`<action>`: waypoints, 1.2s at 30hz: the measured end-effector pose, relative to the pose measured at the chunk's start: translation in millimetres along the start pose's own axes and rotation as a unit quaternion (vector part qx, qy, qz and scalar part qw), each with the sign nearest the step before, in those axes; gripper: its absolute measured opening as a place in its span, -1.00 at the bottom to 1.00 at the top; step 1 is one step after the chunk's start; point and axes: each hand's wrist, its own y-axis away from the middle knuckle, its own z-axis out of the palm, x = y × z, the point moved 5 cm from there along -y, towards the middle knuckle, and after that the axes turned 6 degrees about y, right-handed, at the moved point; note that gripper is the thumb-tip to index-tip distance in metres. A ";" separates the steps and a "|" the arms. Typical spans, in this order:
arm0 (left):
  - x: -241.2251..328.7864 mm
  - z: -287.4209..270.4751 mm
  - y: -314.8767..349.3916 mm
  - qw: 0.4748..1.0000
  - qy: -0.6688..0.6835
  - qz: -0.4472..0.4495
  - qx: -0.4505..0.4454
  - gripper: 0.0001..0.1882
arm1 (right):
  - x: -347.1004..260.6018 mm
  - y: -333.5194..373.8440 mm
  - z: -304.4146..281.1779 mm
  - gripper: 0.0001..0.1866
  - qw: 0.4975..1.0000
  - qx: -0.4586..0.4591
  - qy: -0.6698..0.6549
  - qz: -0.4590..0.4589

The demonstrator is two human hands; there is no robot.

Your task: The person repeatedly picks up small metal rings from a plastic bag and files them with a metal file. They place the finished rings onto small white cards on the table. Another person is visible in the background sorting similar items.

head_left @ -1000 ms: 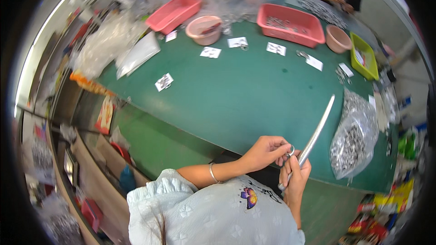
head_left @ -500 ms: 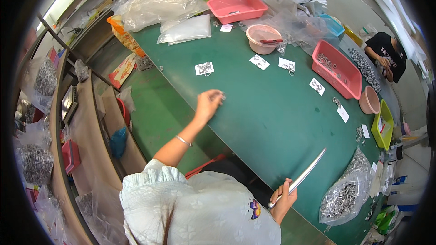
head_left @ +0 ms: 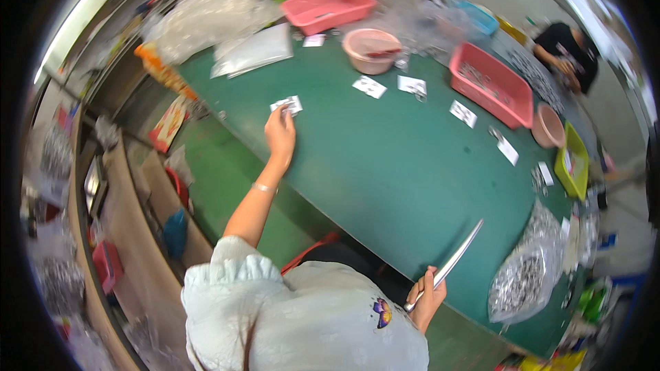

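Note:
My right hand (head_left: 427, 297) grips the thick end of a silver ring mandrel (head_left: 459, 255), a long tapered rod that points up and away over the near table edge. Far to the left, my left hand (head_left: 280, 136) reaches across the green table (head_left: 371, 165). Its fingertips are pinched together at a white card (head_left: 293, 104) with small metal rings on it. A small grey ring (head_left: 286, 111) seems to be between those fingers, though motion blurs it. More cards with rings lie in a row to the right, among them a white card (head_left: 369, 86).
Pink trays, such as the ring tray (head_left: 491, 89), stand along the far side near a round pink bowl (head_left: 371, 51) and a green basket (head_left: 572, 165). A clear bag of rings (head_left: 522, 275) sits at right. Another person (head_left: 569, 58) works beyond. Shelves (head_left: 130, 213) stand at left.
My left hand has moved away and left, from above the table edge to the card of rings. The right hand still holds the mandrel in nearly the same place. The view has shifted slightly.

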 end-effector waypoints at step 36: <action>416.5 242.0 409.1 0.613 0.357 0.336 -0.619 -0.72 | -58.9 40.8 -129.3 -0.86 0.948 0.244 -0.076 -0.192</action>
